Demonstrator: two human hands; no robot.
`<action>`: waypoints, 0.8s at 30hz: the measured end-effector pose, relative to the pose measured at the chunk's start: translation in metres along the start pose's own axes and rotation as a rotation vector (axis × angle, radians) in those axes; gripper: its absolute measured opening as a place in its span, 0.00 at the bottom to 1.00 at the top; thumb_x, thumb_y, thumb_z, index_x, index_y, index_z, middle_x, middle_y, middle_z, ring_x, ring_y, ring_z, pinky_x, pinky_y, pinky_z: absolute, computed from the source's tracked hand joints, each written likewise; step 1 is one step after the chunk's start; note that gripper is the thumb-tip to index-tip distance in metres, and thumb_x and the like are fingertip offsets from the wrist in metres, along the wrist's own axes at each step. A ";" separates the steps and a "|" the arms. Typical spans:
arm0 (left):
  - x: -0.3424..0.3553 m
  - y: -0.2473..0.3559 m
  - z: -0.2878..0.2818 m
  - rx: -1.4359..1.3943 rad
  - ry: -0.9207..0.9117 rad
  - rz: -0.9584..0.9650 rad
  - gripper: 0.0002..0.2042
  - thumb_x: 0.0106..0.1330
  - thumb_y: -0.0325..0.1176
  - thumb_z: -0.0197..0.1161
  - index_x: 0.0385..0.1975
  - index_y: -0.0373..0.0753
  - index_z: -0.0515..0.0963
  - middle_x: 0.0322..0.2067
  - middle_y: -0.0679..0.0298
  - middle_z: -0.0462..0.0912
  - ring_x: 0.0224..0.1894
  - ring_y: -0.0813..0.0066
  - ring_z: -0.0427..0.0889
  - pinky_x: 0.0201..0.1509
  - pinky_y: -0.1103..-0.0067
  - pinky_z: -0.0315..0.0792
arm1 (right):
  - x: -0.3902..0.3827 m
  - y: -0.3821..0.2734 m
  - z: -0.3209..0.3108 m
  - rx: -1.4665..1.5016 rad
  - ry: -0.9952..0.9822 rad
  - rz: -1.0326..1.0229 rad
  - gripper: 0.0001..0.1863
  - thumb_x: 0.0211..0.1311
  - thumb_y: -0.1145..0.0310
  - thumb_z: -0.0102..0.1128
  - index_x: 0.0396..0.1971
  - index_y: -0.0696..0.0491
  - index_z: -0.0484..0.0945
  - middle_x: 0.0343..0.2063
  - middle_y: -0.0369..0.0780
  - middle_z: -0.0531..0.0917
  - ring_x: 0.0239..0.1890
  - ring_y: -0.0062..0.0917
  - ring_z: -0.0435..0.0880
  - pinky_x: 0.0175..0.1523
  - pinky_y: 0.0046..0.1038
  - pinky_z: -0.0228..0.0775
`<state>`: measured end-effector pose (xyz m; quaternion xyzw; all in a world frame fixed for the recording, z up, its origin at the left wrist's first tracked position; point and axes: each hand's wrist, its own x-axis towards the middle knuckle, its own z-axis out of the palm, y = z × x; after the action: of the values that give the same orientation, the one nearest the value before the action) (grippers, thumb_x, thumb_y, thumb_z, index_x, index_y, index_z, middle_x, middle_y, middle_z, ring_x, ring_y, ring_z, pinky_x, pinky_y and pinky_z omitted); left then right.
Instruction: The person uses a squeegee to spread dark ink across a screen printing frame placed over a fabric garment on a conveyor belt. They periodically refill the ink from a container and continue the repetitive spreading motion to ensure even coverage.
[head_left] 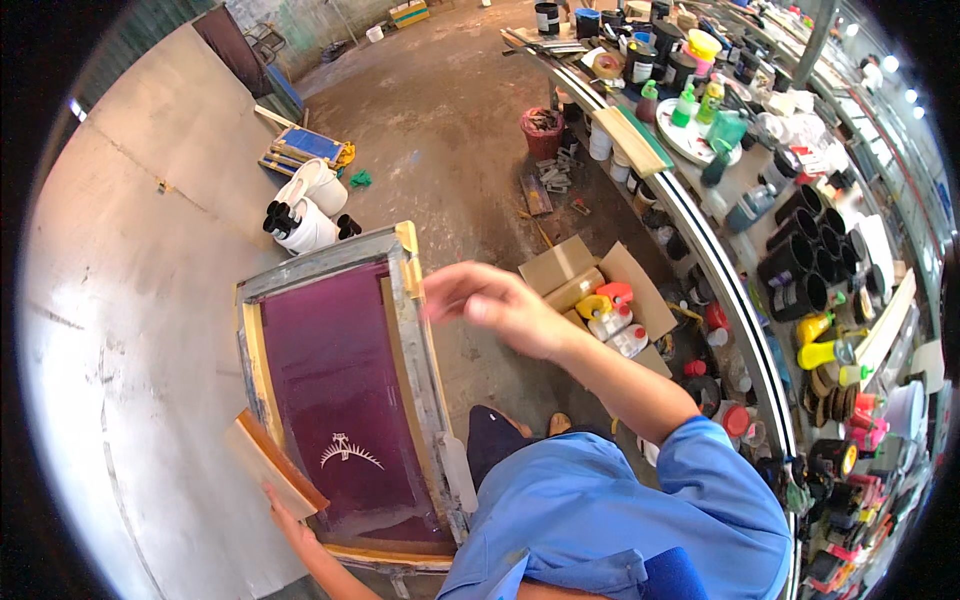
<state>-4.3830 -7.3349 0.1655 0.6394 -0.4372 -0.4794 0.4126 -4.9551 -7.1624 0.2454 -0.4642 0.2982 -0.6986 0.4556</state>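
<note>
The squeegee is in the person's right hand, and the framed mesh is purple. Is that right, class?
One detail is wrong: the head view shows the squeegee in the left hand, not the right hand. The framed mesh is purple, as stated.

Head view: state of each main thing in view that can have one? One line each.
Left hand: closed on squeegee
Squeegee: held slanted at the screen's left side
Right hand: empty, fingers loosely bent
Purple screen: framed, white motif showing
Cardboard box: open, flaps out, jugs inside
Red bin: open, filled
Black cups: open-topped, clustered
</note>
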 end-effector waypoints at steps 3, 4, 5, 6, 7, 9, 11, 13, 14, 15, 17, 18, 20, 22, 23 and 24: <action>0.067 0.036 0.065 0.005 0.037 0.033 0.44 0.69 0.62 0.57 0.70 0.27 0.62 0.69 0.48 0.66 0.68 0.54 0.68 0.72 0.64 0.61 | 0.091 -0.053 0.031 0.329 -0.547 0.034 0.57 0.52 0.31 0.68 0.70 0.60 0.61 0.60 0.44 0.75 0.60 0.29 0.76 0.63 0.34 0.65; 0.090 0.050 0.086 0.005 0.053 0.057 0.44 0.69 0.62 0.57 0.70 0.27 0.61 0.69 0.48 0.66 0.68 0.54 0.68 0.72 0.64 0.61 | 0.118 -0.056 0.038 0.428 -0.671 -0.156 0.44 0.62 0.46 0.69 0.69 0.56 0.61 0.52 0.40 0.79 0.55 0.26 0.76 0.59 0.31 0.68; 0.114 0.059 0.103 0.006 0.050 0.066 0.44 0.69 0.62 0.57 0.70 0.27 0.61 0.69 0.48 0.66 0.68 0.54 0.68 0.72 0.64 0.61 | 0.136 -0.065 0.043 0.513 -0.747 -0.035 0.46 0.60 0.45 0.71 0.68 0.58 0.61 0.51 0.40 0.78 0.53 0.26 0.76 0.59 0.29 0.67; 0.137 0.070 0.116 0.012 0.055 0.077 0.44 0.69 0.62 0.57 0.70 0.27 0.61 0.69 0.48 0.66 0.68 0.54 0.68 0.72 0.64 0.61 | 0.159 -0.067 0.043 0.550 -0.796 -0.030 0.46 0.60 0.45 0.71 0.68 0.58 0.61 0.51 0.40 0.79 0.54 0.26 0.76 0.60 0.29 0.67; 0.163 0.082 0.131 0.020 0.052 0.092 0.44 0.69 0.62 0.57 0.70 0.27 0.61 0.69 0.48 0.66 0.69 0.54 0.68 0.72 0.64 0.61 | 0.185 -0.062 0.038 0.560 -0.828 -0.050 0.46 0.60 0.45 0.71 0.68 0.58 0.62 0.51 0.41 0.79 0.54 0.27 0.76 0.60 0.29 0.67; 0.204 0.101 0.159 0.033 0.043 0.100 0.44 0.69 0.62 0.57 0.70 0.27 0.61 0.69 0.48 0.65 0.69 0.54 0.67 0.72 0.64 0.61 | 0.229 -0.052 0.030 0.574 -0.866 -0.066 0.46 0.59 0.45 0.72 0.68 0.58 0.62 0.51 0.42 0.79 0.55 0.28 0.76 0.61 0.30 0.66; 0.256 0.129 0.192 0.051 0.020 0.117 0.44 0.70 0.62 0.57 0.71 0.27 0.60 0.69 0.47 0.65 0.69 0.54 0.67 0.72 0.64 0.61 | 0.273 -0.040 0.018 0.574 -0.865 -0.080 0.46 0.59 0.46 0.72 0.68 0.59 0.63 0.52 0.43 0.79 0.56 0.29 0.76 0.61 0.30 0.66; 0.302 0.149 0.230 0.057 -0.011 0.125 0.44 0.70 0.62 0.56 0.71 0.27 0.60 0.69 0.47 0.65 0.69 0.54 0.67 0.72 0.64 0.61 | 0.315 -0.031 -0.001 0.568 -0.865 -0.094 0.46 0.59 0.46 0.72 0.68 0.59 0.63 0.52 0.44 0.79 0.57 0.29 0.75 0.62 0.31 0.65; 0.327 0.164 0.250 0.069 -0.029 0.137 0.44 0.70 0.62 0.56 0.71 0.27 0.60 0.69 0.47 0.64 0.69 0.54 0.67 0.72 0.64 0.61 | 0.335 -0.025 -0.014 0.565 -0.860 -0.113 0.46 0.59 0.46 0.72 0.68 0.59 0.64 0.53 0.44 0.79 0.58 0.30 0.75 0.62 0.31 0.65; 0.349 0.178 0.270 0.080 -0.043 0.148 0.44 0.70 0.62 0.56 0.71 0.27 0.60 0.70 0.47 0.64 0.69 0.54 0.67 0.72 0.64 0.61 | 0.353 -0.021 -0.026 0.568 -0.855 -0.127 0.46 0.59 0.46 0.72 0.68 0.59 0.64 0.53 0.45 0.79 0.58 0.30 0.75 0.63 0.31 0.65; 0.386 0.199 0.308 0.100 -0.072 0.158 0.44 0.70 0.62 0.56 0.71 0.27 0.60 0.70 0.47 0.64 0.69 0.54 0.67 0.72 0.64 0.61 | 0.388 -0.010 -0.051 0.560 -0.839 -0.150 0.46 0.58 0.46 0.73 0.68 0.59 0.65 0.53 0.46 0.79 0.59 0.31 0.75 0.63 0.32 0.64; 0.404 0.206 0.329 0.103 -0.083 0.164 0.44 0.70 0.62 0.56 0.71 0.27 0.59 0.70 0.47 0.64 0.69 0.54 0.67 0.72 0.64 0.61 | 0.405 -0.005 -0.067 0.553 -0.826 -0.159 0.46 0.58 0.46 0.73 0.68 0.59 0.65 0.54 0.46 0.79 0.60 0.32 0.75 0.64 0.32 0.64; 0.438 0.216 0.376 0.108 -0.112 0.175 0.44 0.70 0.62 0.56 0.71 0.27 0.59 0.70 0.47 0.63 0.69 0.54 0.66 0.72 0.64 0.61 | 0.436 0.001 -0.102 0.511 -0.790 -0.204 0.46 0.58 0.47 0.73 0.68 0.60 0.65 0.54 0.47 0.79 0.61 0.32 0.75 0.64 0.33 0.64; 0.467 0.223 0.425 0.104 -0.141 0.183 0.44 0.70 0.62 0.56 0.71 0.27 0.59 0.70 0.46 0.63 0.70 0.54 0.66 0.72 0.64 0.61 | 0.464 0.005 -0.136 0.415 -0.705 -0.239 0.45 0.57 0.48 0.74 0.67 0.60 0.66 0.55 0.48 0.79 0.62 0.34 0.74 0.65 0.33 0.63; 0.481 0.223 0.452 0.104 -0.150 0.183 0.44 0.70 0.62 0.55 0.71 0.27 0.59 0.70 0.46 0.63 0.70 0.53 0.66 0.72 0.64 0.61 | 0.479 0.011 -0.162 0.369 -0.657 -0.249 0.45 0.57 0.50 0.75 0.67 0.61 0.67 0.55 0.48 0.79 0.62 0.34 0.74 0.65 0.34 0.63; 0.496 0.225 0.478 0.108 -0.155 0.182 0.44 0.70 0.62 0.55 0.71 0.27 0.59 0.70 0.46 0.63 0.70 0.53 0.66 0.72 0.64 0.61 | 0.493 0.014 -0.189 0.318 -0.612 -0.184 0.45 0.56 0.51 0.76 0.66 0.61 0.66 0.56 0.49 0.78 0.63 0.36 0.73 0.66 0.36 0.62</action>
<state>-4.8065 -7.9224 0.1582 0.5795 -0.5491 -0.4637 0.3842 -5.2000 -7.6190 0.3457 -0.6002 -0.0079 -0.6030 0.5255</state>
